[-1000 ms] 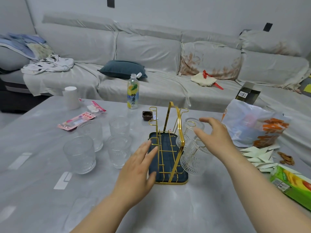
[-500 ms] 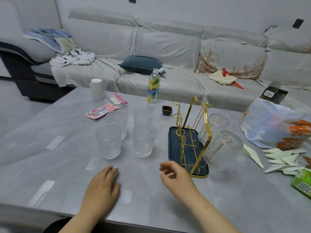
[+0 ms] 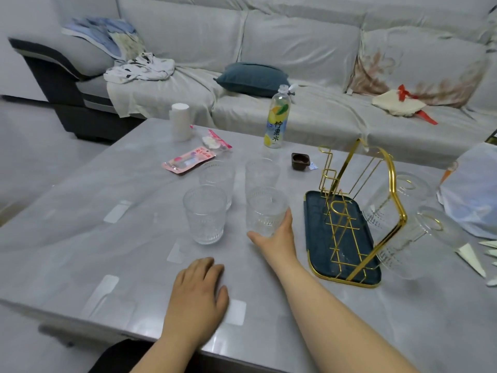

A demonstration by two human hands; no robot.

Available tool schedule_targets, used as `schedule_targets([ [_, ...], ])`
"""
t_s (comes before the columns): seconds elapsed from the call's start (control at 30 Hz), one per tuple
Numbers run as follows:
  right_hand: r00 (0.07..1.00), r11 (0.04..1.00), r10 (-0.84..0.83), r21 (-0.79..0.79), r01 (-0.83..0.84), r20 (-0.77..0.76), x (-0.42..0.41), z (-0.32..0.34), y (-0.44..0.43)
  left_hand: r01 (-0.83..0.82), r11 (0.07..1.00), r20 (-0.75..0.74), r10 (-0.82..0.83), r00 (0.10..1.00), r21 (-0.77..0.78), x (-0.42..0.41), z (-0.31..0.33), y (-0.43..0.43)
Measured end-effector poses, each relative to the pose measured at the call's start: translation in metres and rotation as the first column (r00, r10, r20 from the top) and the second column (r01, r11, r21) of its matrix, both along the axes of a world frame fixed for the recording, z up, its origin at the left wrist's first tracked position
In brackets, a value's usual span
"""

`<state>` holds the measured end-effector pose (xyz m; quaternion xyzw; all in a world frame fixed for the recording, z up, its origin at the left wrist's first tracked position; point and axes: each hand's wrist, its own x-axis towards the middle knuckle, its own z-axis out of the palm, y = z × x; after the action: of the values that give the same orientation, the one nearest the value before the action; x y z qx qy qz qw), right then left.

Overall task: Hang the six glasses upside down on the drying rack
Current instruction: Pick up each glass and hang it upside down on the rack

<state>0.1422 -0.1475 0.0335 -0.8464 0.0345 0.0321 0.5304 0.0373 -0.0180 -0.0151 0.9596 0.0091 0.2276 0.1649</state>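
Note:
A gold wire drying rack [image 3: 357, 211] stands on a dark blue tray [image 3: 314, 238] right of centre. Two ribbed clear glasses hang upside down on its right side, a far one [image 3: 395, 200] and a near one [image 3: 414, 246]. Several more glasses stand upright left of the rack. My right hand [image 3: 274, 235] wraps the near right glass [image 3: 265, 208] from below and the side, thumb on its left. The near left glass [image 3: 205, 214] stands free. My left hand [image 3: 199, 289] lies flat on the table near its front edge, holding nothing.
A lemon drink bottle [image 3: 278, 117], a small dark dish [image 3: 300, 161], a pink packet [image 3: 188, 160] and a white roll [image 3: 179, 125] sit at the table's far side. A plastic bag [image 3: 473, 195] and paper pieces lie at the right. A sofa runs behind.
My right hand left the rack side, crossed left and closed around the near right glass. My left hand drew back from the rack and settled flat by the table's front edge.

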Motion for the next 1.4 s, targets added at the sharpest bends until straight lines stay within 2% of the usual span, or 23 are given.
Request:
schedule_targets([
  [0.17, 0.999, 0.999, -0.048, 0.019, 0.048, -0.014, 0.008, -0.006, 0.003, 0.025, 1.0, 0.018, -0.025, 1.0, 0.003, 0.001, 0.0, 0.001],
  [0.4, 0.999, 0.999, -0.045, 0.003, 0.045, 0.004, -0.007, 0.004, -0.004, 0.018, 1.0, -0.072, -0.017, 0.997, 0.008, -0.002, 0.003, 0.001],
  [0.6, 0.994, 0.992, 0.076, 0.097, -0.084, 0.084, -0.052, 0.048, -0.032, 0.034, 0.999, -0.115, -0.032, 0.993, 0.015, -0.006, 0.009, -0.001],
  [0.73, 0.967, 0.975, 0.204, 0.06, -0.216, 0.155, -0.082, 0.08, -0.071, 0.068, 0.994, -0.201, -0.05, 0.978, 0.086, -0.006, 0.016, -0.001],
  [0.87, 0.948, 0.972, 0.229, 0.011, -0.237, 0.222, -0.103, 0.119, -0.112, 0.142, 0.985, -0.276, -0.109, 0.955, 0.102, -0.005, 0.029, -0.008],
  [1.0, 0.941, 0.991, 0.131, -0.059, -0.119, 0.312, -0.111, 0.158, -0.152, 0.236, 0.969, -0.241, -0.211, 0.947, 0.079, 0.002, 0.043, -0.041],
  [1.1, 0.93, 0.999, 0.019, -0.039, -0.005, 0.368, -0.111, 0.179, -0.181, 0.332, 0.941, -0.235, -0.311, 0.921, 0.056, 0.011, 0.049, -0.071],
  [1.27, 0.877, 0.968, -0.231, 0.011, 0.249, 0.422, -0.084, 0.194, -0.221, 0.363, 0.932, -0.182, -0.359, 0.915, -0.011, 0.03, 0.048, -0.112],
  [1.33, 0.865, 0.946, -0.306, 0.029, 0.321, 0.397, -0.068, 0.191, -0.23, 0.406, 0.914, -0.288, -0.391, 0.874, -0.006, 0.039, 0.044, -0.121],
  [1.4, 0.861, 0.929, -0.352, 0.028, 0.368, 0.366, -0.051, 0.187, -0.237, 0.416, 0.909, -0.295, -0.397, 0.869, 0.003, 0.049, 0.034, -0.128],
])
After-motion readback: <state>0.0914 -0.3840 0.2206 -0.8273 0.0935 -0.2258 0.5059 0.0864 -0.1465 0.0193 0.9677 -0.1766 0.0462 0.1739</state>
